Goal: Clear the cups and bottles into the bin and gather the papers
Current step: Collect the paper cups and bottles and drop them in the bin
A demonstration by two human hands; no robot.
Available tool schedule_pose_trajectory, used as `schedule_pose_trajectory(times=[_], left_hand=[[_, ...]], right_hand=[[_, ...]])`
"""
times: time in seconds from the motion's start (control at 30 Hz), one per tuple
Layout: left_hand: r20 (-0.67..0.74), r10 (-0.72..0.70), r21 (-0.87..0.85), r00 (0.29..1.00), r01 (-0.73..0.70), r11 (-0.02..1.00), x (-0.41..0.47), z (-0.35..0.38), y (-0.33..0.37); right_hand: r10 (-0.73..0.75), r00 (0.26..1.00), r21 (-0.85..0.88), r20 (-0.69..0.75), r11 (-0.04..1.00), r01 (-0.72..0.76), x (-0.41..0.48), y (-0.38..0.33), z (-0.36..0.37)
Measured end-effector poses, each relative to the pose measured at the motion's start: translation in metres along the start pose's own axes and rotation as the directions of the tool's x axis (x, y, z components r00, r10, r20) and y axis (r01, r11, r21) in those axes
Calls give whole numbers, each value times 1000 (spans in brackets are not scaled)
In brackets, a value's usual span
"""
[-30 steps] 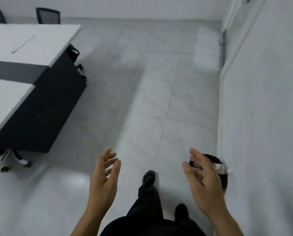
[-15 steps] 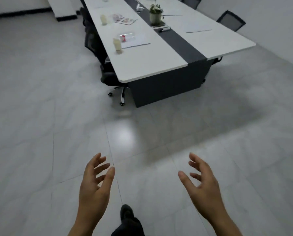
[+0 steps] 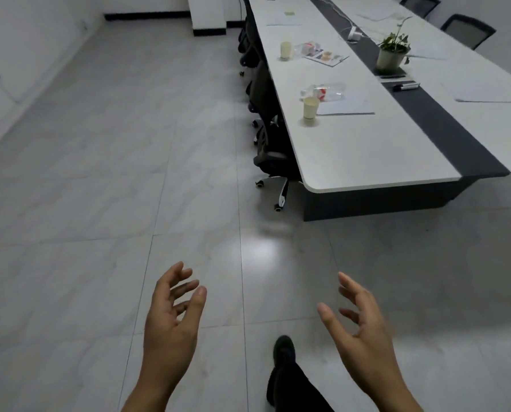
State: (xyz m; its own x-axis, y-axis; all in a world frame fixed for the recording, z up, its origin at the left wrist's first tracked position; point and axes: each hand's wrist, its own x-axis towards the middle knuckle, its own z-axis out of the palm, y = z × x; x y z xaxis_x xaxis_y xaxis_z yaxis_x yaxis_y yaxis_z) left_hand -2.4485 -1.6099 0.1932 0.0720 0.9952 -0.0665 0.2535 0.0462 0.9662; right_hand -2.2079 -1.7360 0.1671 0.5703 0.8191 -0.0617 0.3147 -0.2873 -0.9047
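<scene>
Both hands carry nothing. The left hand [image 3: 171, 322] and the right hand [image 3: 364, 337] are held out low over the tiled floor, palms turned toward each other, fingers spread and loosely bent.

The task items lie on the white conference table [image 3: 352, 150], well apart from both hands, ahead and to the right. Noted:
- 1 paper cup [image 3: 310, 107] upright near the table's left edge, nearest the person.
- 1 clear plastic bottle [image 3: 322, 91] lying on its side just behind that cup, partly over a paper sheet [image 3: 346, 107].
- A 2nd paper cup [image 3: 285, 50] farther along, beside a brochure [image 3: 327, 56] bearing what may be a 2nd, crumpled bottle; the view is too small to confirm.
- Further sheets across the dark centre strip, near a potted plant [image 3: 392, 55].

No bin is in view.

Assessment: the step in hand is the approach to the table. It is best made along the left side, keeping off the office chair [image 3: 273, 162] tucked at the near corner. The cup should be lifted upright, as its contents cannot be judged. The bottle must come off the sheet before the sheet is gathered.
</scene>
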Motion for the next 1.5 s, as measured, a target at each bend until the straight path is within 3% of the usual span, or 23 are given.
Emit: schedule_pose_trajectory(times=[0.13, 0.27, 0.5, 0.73, 1.0, 1.27, 1.5], left_hand=[[-3, -32, 29, 999, 32, 999, 98, 22, -8], [-43, -25, 63, 999, 27, 998, 213, 40, 12], [-180, -17, 9, 984, 19, 1000, 381, 35, 65], [-290, -62, -57, 955, 47, 997, 569, 39, 45], [-123, -35, -31, 992, 32, 999, 829, 60, 89], [82, 18, 50, 996, -22, 998, 1065, 152, 125], [157, -16, 123, 987, -4, 992, 1230, 235, 160]], right_hand=[[59, 998, 51, 9, 997, -60, 99, 4, 45], [-7, 999, 52, 54, 999, 5, 228, -14, 86], [-141, 966, 23, 215, 990, 139, 431, -113, 151], [-169, 927, -38, 336, 981, 192, 609, -150, 257], [-97, 971, -8, 217, 995, 101, 803, -212, 321], [59, 998, 143, 19, 988, -61, 997, -213, 359], [54, 998, 120, 25, 991, -57, 1207, -232, 380]])
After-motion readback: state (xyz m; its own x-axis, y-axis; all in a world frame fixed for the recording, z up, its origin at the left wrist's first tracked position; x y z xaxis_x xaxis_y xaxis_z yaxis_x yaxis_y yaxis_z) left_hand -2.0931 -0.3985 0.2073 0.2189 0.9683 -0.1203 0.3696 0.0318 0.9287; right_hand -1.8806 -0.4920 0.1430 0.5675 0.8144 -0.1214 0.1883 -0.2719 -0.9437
